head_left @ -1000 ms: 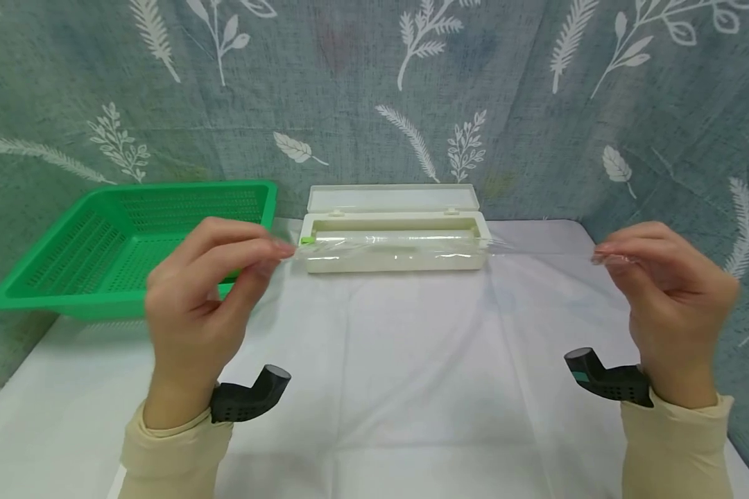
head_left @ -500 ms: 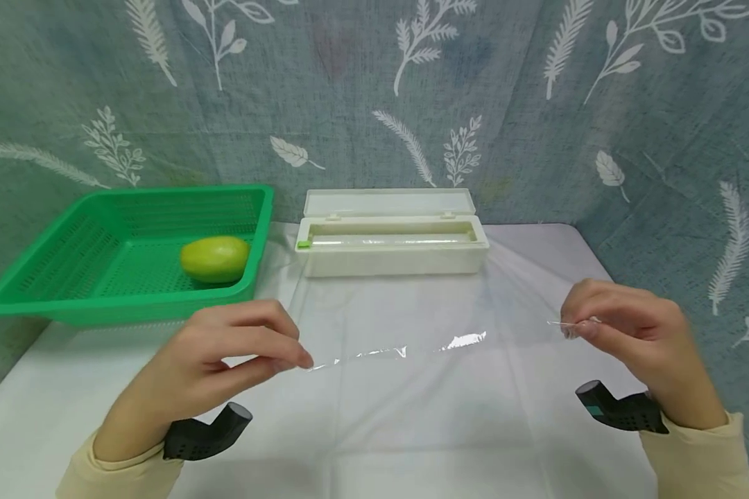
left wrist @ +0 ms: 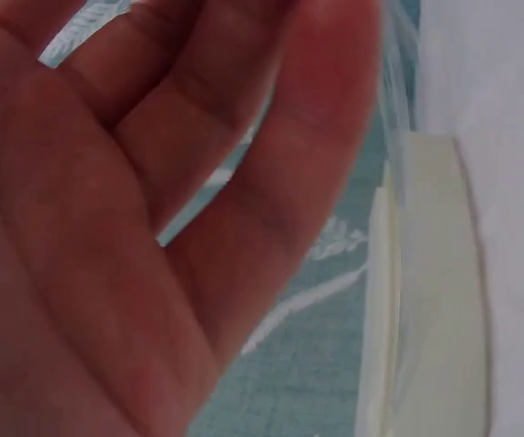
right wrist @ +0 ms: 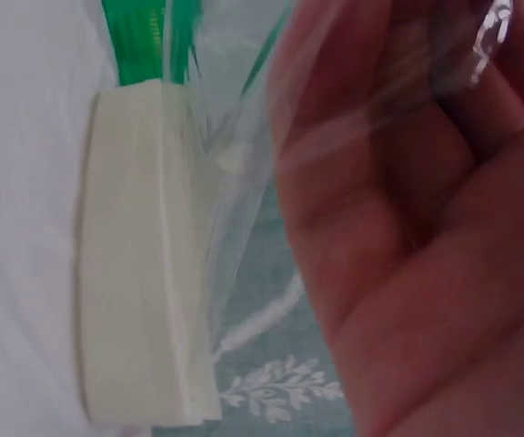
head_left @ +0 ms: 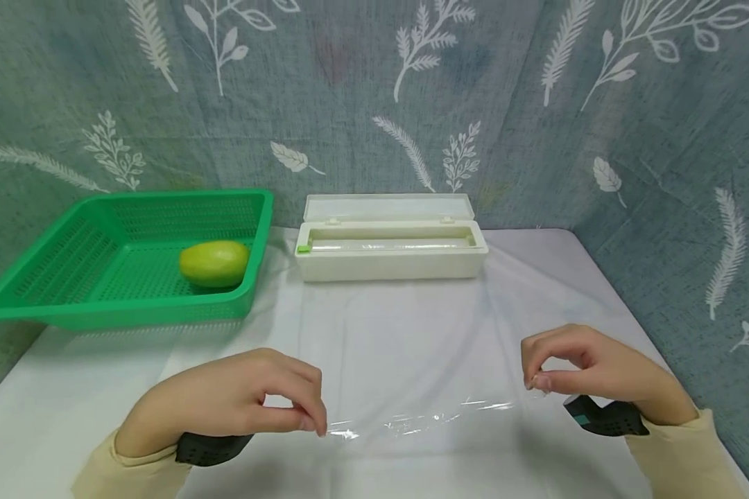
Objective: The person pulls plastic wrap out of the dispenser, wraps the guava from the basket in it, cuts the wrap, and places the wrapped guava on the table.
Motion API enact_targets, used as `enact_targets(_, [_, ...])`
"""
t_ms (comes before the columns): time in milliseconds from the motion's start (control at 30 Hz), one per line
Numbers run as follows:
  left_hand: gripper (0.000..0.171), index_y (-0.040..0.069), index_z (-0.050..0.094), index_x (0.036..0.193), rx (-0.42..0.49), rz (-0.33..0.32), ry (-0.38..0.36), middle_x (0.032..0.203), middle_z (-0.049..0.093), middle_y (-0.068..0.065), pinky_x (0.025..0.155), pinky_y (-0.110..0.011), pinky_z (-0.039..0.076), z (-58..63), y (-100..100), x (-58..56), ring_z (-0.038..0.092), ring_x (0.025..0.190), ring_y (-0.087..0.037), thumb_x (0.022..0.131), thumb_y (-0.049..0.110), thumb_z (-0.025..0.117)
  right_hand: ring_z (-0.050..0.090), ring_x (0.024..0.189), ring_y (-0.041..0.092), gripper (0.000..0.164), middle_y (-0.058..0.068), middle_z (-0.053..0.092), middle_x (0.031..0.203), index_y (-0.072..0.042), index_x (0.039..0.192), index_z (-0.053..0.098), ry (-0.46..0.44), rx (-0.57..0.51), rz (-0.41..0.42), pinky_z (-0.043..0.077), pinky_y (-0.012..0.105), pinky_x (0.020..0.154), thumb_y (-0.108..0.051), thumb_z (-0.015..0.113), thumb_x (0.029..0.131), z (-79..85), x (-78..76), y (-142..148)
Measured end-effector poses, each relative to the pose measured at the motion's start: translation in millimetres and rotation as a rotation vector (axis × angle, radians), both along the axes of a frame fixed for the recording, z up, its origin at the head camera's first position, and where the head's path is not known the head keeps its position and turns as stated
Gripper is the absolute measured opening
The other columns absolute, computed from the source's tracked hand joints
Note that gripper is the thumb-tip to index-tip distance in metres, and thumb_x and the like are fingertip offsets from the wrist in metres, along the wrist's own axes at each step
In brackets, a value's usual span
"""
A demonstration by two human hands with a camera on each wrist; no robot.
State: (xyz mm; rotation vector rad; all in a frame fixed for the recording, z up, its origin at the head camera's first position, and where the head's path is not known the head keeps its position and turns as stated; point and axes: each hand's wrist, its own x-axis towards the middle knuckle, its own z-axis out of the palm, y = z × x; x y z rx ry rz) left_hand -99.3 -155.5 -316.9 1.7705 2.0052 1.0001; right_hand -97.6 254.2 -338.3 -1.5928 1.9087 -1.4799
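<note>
A sheet of clear plastic wrap [head_left: 421,421] stretches between both hands, its shiny front edge low over the white cloth. My left hand [head_left: 256,395] pinches one corner between thumb and fingertips. The opposite corner is pinched by my right hand [head_left: 593,371], which sits a little higher and farther forward. Behind them stands a cream wrap dispenser [head_left: 392,266] with its lid [head_left: 388,206] raised and the roll [head_left: 383,244] inside. In the right wrist view, film [right wrist: 230,182] runs from the fingers towards the dispenser [right wrist: 125,255].
A green plastic basket [head_left: 100,315] stands at the left with a yellow-green oval fruit [head_left: 214,264] in it. A small green slider [head_left: 304,249] sits at the dispenser's left end. A grey leaf-patterned cloth [head_left: 349,90] hangs behind and on the right.
Both hands have come down and nearer the body, drawing the wrap out from the dispenser. The right hand has also moved left. The fruit in the basket has come into sight.
</note>
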Motion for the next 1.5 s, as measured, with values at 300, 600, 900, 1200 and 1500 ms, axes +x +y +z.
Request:
enact_targets(300, [0.016, 0.025, 0.064, 0.092, -0.13, -0.009, -0.105, 0.085, 0.057, 0.017, 0.066, -0.016, 0.046, -26.5, 5.7, -4.2, 0.052, 0.076, 0.008, 0.089, 0.012, 0.054, 0.051, 0.071, 0.01, 0.032, 0.001, 0.059, 0.082, -0.013, 0.096, 0.063, -0.119, 0.228, -0.009, 0.046, 0.025, 0.065, 0.011, 0.047, 0.085, -33.3, -2.0, 0.0])
enact_targets(600, [0.012, 0.021, 0.067, 0.089, -0.25, 0.017, -0.246, 0.08, 0.061, 0.016, 0.059, -0.018, 0.047, -53.2, 9.5, -16.8, 0.052, 0.068, 0.007, 0.087, 0.014, 0.057, 0.053, 0.076, 0.011, 0.018, -0.002, 0.06, 0.085, -0.015, 0.094, 0.065, -0.237, 0.349, -0.034, 0.047, 0.026, 0.069, -0.004, 0.052, 0.089, -64.7, -3.0, 2.0])
enact_targets(900, [0.009, 0.019, 0.071, 0.083, -0.35, 0.079, -0.402, 0.075, 0.061, 0.017, 0.059, -0.019, 0.047, -81.5, 15.5, -21.0, 0.051, 0.065, 0.006, 0.081, 0.013, 0.064, 0.054, 0.066, 0.002, 0.012, -0.004, 0.064, 0.082, -0.016, 0.091, 0.067, -0.317, 0.474, -0.107, 0.048, 0.025, 0.053, -0.015, 0.055, 0.089, -86.1, -3.1, 0.0])
enact_targets(1200, [0.005, 0.026, 0.071, 0.073, -0.506, 0.159, -0.192, 0.068, 0.055, 0.026, 0.058, -0.014, 0.042, -90.8, 26.6, -14.7, 0.046, 0.062, 0.009, 0.075, 0.021, 0.07, 0.048, 0.064, -0.004, 0.009, -0.013, 0.059, 0.078, -0.02, 0.086, 0.069, -0.248, 0.544, -0.127, 0.046, 0.02, 0.054, -0.021, 0.06, 0.085, -90.4, -0.7, 3.3])
enact_targets(1500, [0.012, 0.034, 0.067, 0.063, -0.622, 0.283, -0.081, 0.058, 0.049, 0.028, 0.052, -0.016, 0.037, -88.1, 34.5, -3.1, 0.043, 0.056, 0.007, 0.069, 0.025, 0.073, 0.045, 0.061, -0.007, 0.007, -0.018, 0.056, 0.072, -0.021, 0.079, 0.071, -0.142, 0.597, -0.173, 0.045, 0.018, 0.053, -0.026, 0.065, 0.08, -88.1, 4.5, -1.8])
